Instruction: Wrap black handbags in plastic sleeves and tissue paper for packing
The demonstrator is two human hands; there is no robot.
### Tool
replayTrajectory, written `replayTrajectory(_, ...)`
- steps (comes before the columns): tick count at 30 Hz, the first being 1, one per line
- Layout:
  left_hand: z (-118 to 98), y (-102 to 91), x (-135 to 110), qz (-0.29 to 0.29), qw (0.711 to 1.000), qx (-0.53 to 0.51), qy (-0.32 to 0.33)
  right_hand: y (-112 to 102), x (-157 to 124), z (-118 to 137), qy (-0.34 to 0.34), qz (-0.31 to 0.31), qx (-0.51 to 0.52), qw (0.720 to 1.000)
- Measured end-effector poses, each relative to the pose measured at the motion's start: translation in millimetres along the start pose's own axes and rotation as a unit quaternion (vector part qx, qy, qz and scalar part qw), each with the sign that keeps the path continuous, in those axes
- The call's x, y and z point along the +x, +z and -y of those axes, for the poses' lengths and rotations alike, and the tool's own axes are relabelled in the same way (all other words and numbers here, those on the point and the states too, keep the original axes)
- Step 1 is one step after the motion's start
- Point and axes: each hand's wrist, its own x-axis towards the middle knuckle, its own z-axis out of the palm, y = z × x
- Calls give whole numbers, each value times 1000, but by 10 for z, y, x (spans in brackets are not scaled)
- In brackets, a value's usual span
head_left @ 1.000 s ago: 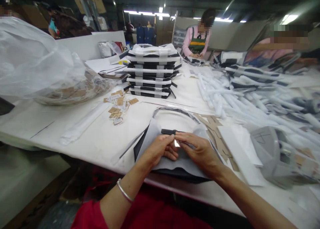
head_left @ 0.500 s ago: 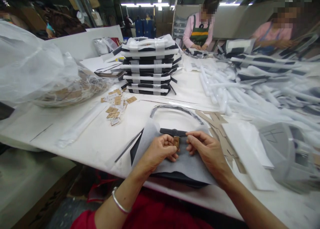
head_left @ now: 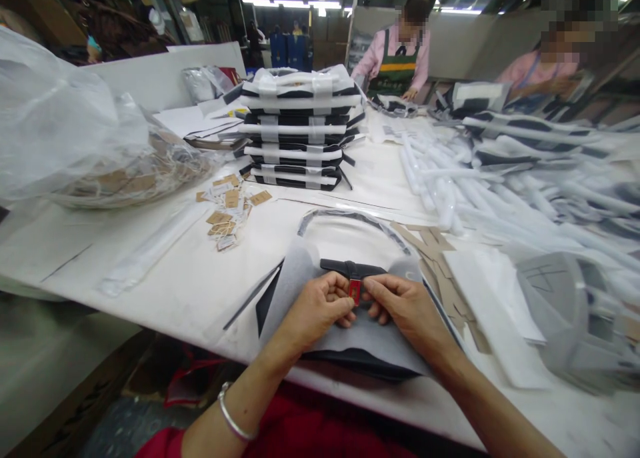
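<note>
A black handbag (head_left: 365, 363) lies in front of me, covered by a thin whitish sheet (head_left: 293, 291). Its wrapped handle (head_left: 345, 214) arches away from me. Across the sheet runs a short black strap (head_left: 334, 266) with a small metal clasp (head_left: 355, 290) hanging from its middle; the clasp face looks red now. My left hand (head_left: 320, 306) pinches the clasp from the left, fingers curled. From the other side, my right hand (head_left: 403, 308) closes thumb and finger at the clasp's right edge; its fingertips partly hide the contact.
Beyond the bag stands a stack of wrapped bags (head_left: 300, 135). Tags (head_left: 225, 218) and a clear plastic bag (head_left: 75, 125) lie left. Brown strips (head_left: 445, 281), white sheets (head_left: 493, 311), a grey tape dispenser (head_left: 560, 311) and white tubes (head_left: 445, 178) lie right. Two co-workers (head_left: 395, 61) work opposite.
My right hand has moved from the strap's right end down to the clasp. The clasp face has turned from gold to red in look. My left hand stays on it.
</note>
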Motion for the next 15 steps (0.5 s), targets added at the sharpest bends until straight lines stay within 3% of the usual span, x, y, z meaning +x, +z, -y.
replayTrajectory(15, -4, 51, -28, -5, 998, 57, 22, 5, 7, 44, 51, -20, 61, 997)
